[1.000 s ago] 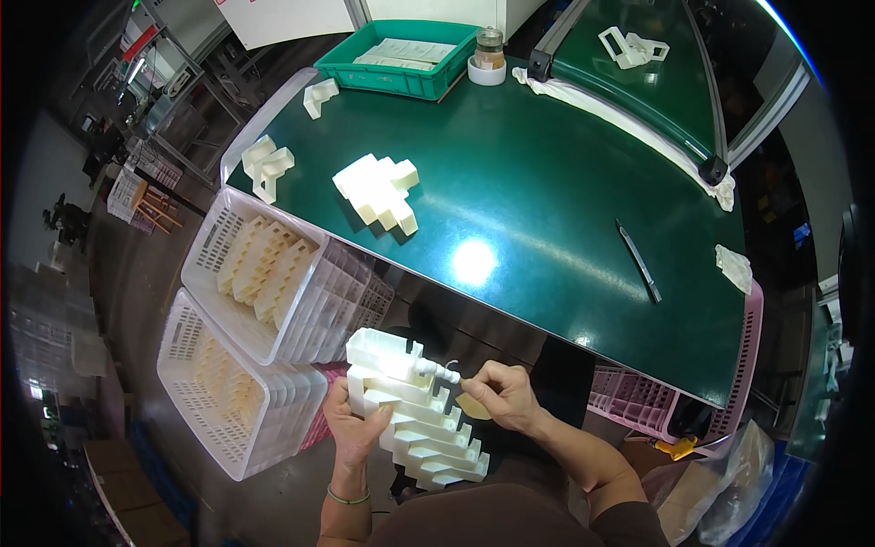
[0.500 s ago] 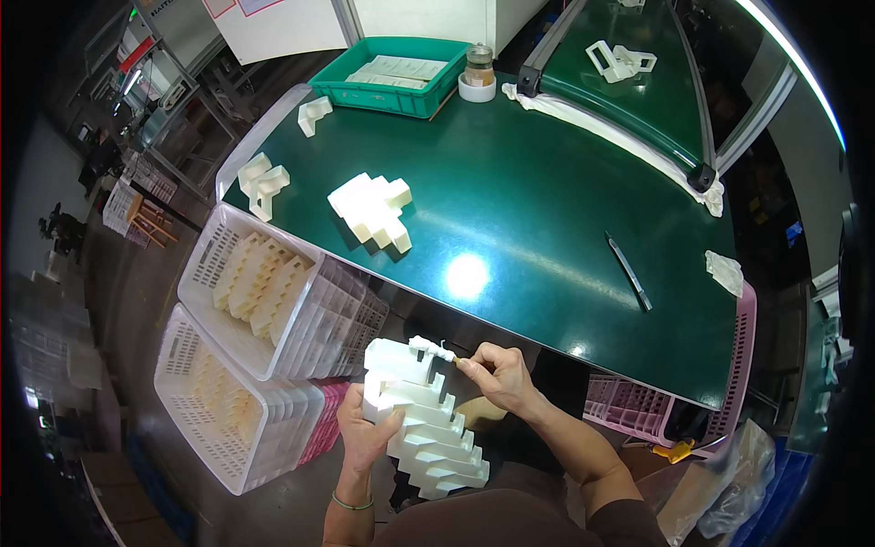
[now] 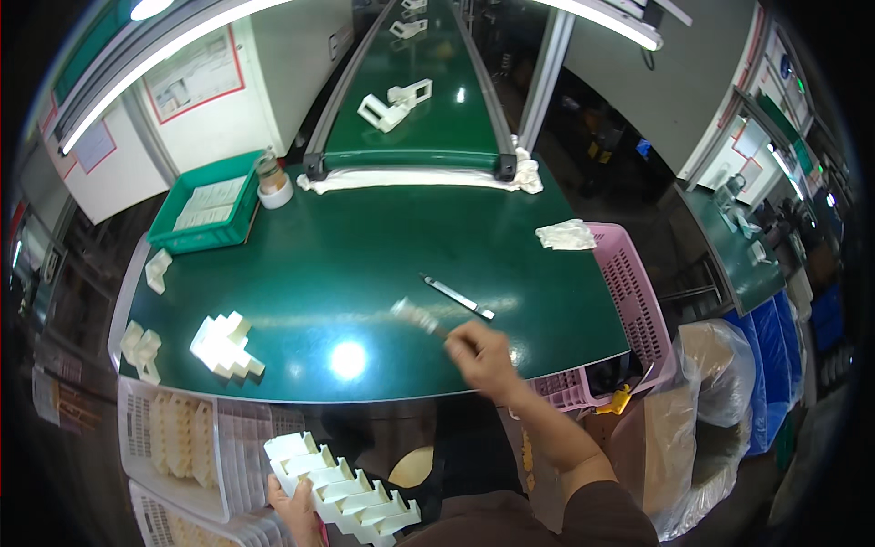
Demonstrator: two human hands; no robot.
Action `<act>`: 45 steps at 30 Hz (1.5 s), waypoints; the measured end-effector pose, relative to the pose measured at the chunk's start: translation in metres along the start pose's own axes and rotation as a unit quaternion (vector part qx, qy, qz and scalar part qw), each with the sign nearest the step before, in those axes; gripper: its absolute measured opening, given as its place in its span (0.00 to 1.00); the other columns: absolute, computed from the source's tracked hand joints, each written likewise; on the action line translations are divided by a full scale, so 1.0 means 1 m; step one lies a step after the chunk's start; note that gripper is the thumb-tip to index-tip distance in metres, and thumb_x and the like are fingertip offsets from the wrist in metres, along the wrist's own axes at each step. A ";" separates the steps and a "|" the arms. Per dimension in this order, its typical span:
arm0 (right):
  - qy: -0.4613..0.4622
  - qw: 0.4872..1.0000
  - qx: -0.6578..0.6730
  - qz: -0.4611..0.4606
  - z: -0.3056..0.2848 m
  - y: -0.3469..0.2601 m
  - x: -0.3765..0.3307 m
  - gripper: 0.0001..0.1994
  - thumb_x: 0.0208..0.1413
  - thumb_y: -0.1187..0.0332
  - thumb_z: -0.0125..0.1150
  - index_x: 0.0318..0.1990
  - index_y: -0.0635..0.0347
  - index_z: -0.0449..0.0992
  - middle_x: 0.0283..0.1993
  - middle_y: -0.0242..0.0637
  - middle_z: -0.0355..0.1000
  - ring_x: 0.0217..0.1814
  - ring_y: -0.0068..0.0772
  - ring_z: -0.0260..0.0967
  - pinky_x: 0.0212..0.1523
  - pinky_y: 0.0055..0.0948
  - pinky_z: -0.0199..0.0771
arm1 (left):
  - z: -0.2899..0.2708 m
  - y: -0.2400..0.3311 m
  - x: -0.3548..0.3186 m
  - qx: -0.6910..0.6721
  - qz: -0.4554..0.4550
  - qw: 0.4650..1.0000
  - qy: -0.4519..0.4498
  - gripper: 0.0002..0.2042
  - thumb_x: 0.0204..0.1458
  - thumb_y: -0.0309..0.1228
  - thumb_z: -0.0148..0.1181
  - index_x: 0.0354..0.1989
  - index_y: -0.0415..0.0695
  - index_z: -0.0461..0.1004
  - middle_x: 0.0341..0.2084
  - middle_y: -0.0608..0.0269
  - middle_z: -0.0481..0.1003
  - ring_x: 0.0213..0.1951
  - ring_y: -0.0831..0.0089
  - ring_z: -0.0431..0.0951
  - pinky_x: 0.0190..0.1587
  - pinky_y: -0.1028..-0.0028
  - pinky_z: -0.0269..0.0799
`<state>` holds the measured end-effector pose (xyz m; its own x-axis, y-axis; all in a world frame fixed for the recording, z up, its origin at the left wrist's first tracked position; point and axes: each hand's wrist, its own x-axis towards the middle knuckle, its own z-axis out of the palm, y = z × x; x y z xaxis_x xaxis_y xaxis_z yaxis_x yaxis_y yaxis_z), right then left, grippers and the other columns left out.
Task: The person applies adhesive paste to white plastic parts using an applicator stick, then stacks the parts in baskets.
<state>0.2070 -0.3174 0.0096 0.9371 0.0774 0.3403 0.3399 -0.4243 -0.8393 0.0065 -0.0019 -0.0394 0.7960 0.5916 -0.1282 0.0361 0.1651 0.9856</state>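
Note:
At the lower left, my left hand [image 3: 296, 509] is closed round one end of a row of nested cream-white plastic parts [image 3: 351, 492] with stepped, zigzag edges. It is held below the table's front edge. My right hand [image 3: 483, 357] is out over the green tabletop, fingers wrapped round the thin handle of a cloth-tipped stick [image 3: 416, 315]. The stick's white head is smeared by motion and points up and left. Just beyond it lies a slim silver-grey craft knife [image 3: 458, 296], apart from the hand.
On the table [image 3: 365, 246] are a white stepped block [image 3: 226, 345], white angled parts [image 3: 141, 351], a green crate [image 3: 187, 239], a jar [image 3: 272, 175] and a white cloth [image 3: 566, 234]. A conveyor [image 3: 428, 146] joins its back edge. White baskets [image 3: 173, 447] and a pink basket [image 3: 629, 283] flank it.
My right hand with the stick has moved away from the white parts and out over the table. My left hand holds the parts lower and farther left. The view has turned right and up.

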 end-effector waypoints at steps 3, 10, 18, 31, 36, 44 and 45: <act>0.158 0.978 -0.124 0.051 -0.059 0.054 0.049 0.06 0.50 0.69 0.59 0.29 0.62 0.72 0.25 0.44 0.70 0.27 0.44 0.70 0.29 0.36 0.67 | -0.007 -0.014 0.008 0.005 0.007 1.000 -0.012 0.13 0.40 0.20 0.54 0.38 0.38 0.67 0.32 0.60 0.73 0.32 0.74 0.75 0.39 0.73 0.72; 0.246 0.857 -0.434 0.131 -0.136 0.134 0.086 0.08 0.47 0.64 0.62 0.30 0.58 0.73 0.34 0.42 0.70 0.40 0.47 0.66 0.40 0.44 0.68 | -0.001 -0.013 0.013 0.096 -0.062 0.993 0.029 0.13 0.46 0.29 0.64 0.38 0.38 0.71 0.30 0.57 0.75 0.30 0.69 0.75 0.32 0.70 0.72; 0.315 0.799 -0.513 0.009 -0.227 0.094 -0.031 0.25 0.41 0.63 0.67 0.51 0.55 0.71 0.49 0.41 0.65 0.53 0.46 0.59 0.51 0.44 0.58 | 0.002 -0.044 0.039 0.188 -0.068 0.979 -0.033 0.10 0.48 0.26 0.61 0.38 0.37 0.70 0.30 0.60 0.74 0.34 0.71 0.74 0.33 0.73 0.71; 0.207 0.812 -0.481 0.259 -0.218 0.236 -0.272 0.45 0.36 0.50 0.70 0.65 0.48 0.56 0.67 0.51 0.44 0.69 0.59 0.40 0.63 0.55 0.46 | 0.051 -0.029 0.040 0.205 -0.060 0.972 -0.100 0.11 0.40 0.20 0.56 0.36 0.36 0.70 0.29 0.62 0.73 0.30 0.76 0.73 0.34 0.76 0.70; 0.409 0.892 -0.161 0.105 -0.195 0.228 -0.240 0.36 0.47 0.76 0.62 0.63 0.70 0.50 0.55 0.49 0.62 0.45 0.41 0.67 0.47 0.36 0.70 | 0.043 -0.029 0.031 0.263 -0.037 0.963 -0.041 0.12 0.38 0.24 0.63 0.33 0.37 0.71 0.27 0.64 0.75 0.29 0.79 0.73 0.32 0.77 0.70; -0.187 0.978 0.046 0.076 -0.103 0.081 -0.185 0.14 0.44 0.66 0.65 0.39 0.58 0.75 0.34 0.39 0.70 0.35 0.41 0.70 0.39 0.35 0.69 | 0.060 -0.017 0.034 0.217 -0.090 0.965 -0.117 0.14 0.41 0.27 0.67 0.34 0.37 0.70 0.29 0.61 0.76 0.31 0.78 0.75 0.35 0.77 0.72; -0.268 0.953 -0.037 0.138 -0.084 0.077 -0.176 0.14 0.41 0.63 0.66 0.36 0.58 0.75 0.32 0.39 0.71 0.35 0.44 0.69 0.38 0.34 0.69 | 0.064 -0.017 0.036 0.204 -0.085 0.963 -0.152 0.14 0.41 0.28 0.68 0.35 0.38 0.70 0.30 0.61 0.76 0.31 0.78 0.75 0.36 0.77 0.72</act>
<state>0.0612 -0.4389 -0.0792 0.9023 0.3954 -0.1719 0.0860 -0.5557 -0.8269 0.0728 -0.0336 -0.0535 0.8951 0.3149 -0.3155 0.3677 -0.1217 0.9219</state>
